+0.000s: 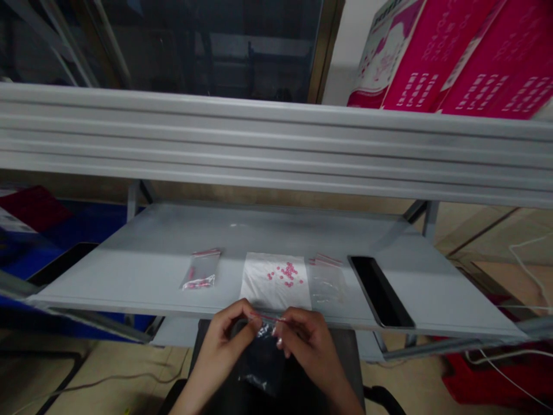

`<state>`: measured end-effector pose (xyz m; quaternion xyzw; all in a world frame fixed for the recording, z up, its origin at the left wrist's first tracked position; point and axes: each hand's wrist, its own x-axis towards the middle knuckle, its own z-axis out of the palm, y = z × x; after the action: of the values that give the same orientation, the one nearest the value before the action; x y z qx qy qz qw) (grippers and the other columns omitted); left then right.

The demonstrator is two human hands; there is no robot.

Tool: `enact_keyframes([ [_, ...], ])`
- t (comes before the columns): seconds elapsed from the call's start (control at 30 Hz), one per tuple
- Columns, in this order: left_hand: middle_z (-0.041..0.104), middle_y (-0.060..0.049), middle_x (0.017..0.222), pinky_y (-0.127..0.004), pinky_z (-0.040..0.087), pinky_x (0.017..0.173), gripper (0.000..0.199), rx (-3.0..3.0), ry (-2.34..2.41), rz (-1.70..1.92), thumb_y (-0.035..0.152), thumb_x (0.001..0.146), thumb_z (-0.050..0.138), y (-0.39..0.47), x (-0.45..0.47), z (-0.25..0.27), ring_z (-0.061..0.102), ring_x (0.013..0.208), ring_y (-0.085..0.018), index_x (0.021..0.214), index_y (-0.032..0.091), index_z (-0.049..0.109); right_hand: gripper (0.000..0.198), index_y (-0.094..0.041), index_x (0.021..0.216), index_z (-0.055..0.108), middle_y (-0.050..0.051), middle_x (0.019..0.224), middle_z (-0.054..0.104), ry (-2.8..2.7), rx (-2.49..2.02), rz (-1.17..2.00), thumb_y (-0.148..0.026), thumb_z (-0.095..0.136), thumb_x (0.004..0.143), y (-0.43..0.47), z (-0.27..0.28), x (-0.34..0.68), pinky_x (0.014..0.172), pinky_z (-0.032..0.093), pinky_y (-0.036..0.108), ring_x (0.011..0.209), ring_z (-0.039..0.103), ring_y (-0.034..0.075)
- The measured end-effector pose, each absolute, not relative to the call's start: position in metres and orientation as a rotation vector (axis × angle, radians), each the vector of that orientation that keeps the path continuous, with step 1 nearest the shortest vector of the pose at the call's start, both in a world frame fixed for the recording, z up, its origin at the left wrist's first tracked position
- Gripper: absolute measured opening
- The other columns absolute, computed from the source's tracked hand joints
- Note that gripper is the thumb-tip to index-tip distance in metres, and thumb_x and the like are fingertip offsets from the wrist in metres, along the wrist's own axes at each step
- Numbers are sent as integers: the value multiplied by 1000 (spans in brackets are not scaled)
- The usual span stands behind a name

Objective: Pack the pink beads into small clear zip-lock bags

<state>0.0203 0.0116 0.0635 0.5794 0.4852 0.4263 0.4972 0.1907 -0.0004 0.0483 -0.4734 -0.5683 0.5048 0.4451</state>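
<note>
A clear zip bag [263, 357] with a red seal strip hangs between my hands, just off the shelf's front edge. My left hand [235, 331] pinches the left end of its strip between thumb and finger. The right end is gripped in my right hand [305, 334]. Whether the bag holds anything I cannot tell. Beyond my hands, small pink pills or beads [288, 272] lie scattered on a white sheet [257, 282]. To the left rests another zip bag [203, 268] with several pink pieces inside. Flat clear zip bags [326, 279] lie right of the sheet.
A dark phone or tablet [380, 291] lies at the right of the grey shelf [276, 225]. A grey ribbed beam [259, 144] crosses above it, with pink boxes [453, 57] standing behind at upper right. White cables [527, 271] hang at the far right.
</note>
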Motion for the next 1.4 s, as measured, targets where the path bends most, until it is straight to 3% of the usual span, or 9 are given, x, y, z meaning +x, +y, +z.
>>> enact_keyframes([
  [0.17,53,2,57,-25,38,56,27,1296,1194,1102,36,76,64,9,20,66,47,57,-14,58,18,54,31,-17,59,59,-2,49,51,-1489,-1210,999,-34,56,85,-1,52,193,44,34,20,46,48,10],
  [0.57,57,1,56,-26,38,57,24,1566,1153,1178,29,76,68,10,12,70,53,58,-15,54,19,63,34,-17,62,65,-1,55,55,-1674,-1168,900,-36,57,90,-2,61,208,51,36,23,54,52,12],
  [0.7,58,1,59,-26,40,60,25,1693,1193,1183,30,81,63,8,15,72,55,60,-16,58,19,61,11,-22,86,71,2,76,64,-1740,-1069,796,-29,63,85,0,68,212,63,45,27,68,59,16],
  [0.83,59,0,61,-26,41,61,25,1764,1238,1200,29,84,61,6,16,71,57,62,-16,61,20,60,31,-26,105,68,3,91,68,-1718,-1024,744,-27,73,75,1,75,209,73,49,31,79,61,19],
  [0.9,60,0,63,-27,42,64,23,1812,1227,1188,27,85,60,5,17,69,58,65,-17,62,21,61,32,-25,103,68,2,89,68,-1734,-1028,779,-25,77,72,3,77,204,73,49,30,79,62,19],
  [1.03,62,0,65,-29,42,68,21,1938,1198,1178,24,86,58,2,20,71,58,66,-18,66,21,62,9,-22,77,68,-2,73,66,-1752,-1118,815,-13,70,78,8,76,195,67,45,25,71,60,15],
  [1.1,63,0,66,-31,42,70,19,2023,1212,1177,22,86,58,0,21,75,58,68,-18,68,22,62,19,-20,67,63,-3,68,62,-1786,-1143,791,-6,62,81,8,76,190,66,43,25,69,58,14],
  [1.27,62,1,62,-34,40,72,20,2166,1217,1175,23,86,61,0,16,83,55,64,-18,66,23,62,23,-19,66,61,-2,71,60,-1795,-1182,694,0,56,78,3,77,189,66,42,25,72,59,14],
  [1.4,59,2,57,-34,40,68,23,2214,1227,1178,26,86,60,5,9,87,53,61,-18,63,23,62,25,-21,75,69,-2,73,66,-1843,-1182,787,-3,54,83,4,79,197,65,44,23,70,62,13],
])
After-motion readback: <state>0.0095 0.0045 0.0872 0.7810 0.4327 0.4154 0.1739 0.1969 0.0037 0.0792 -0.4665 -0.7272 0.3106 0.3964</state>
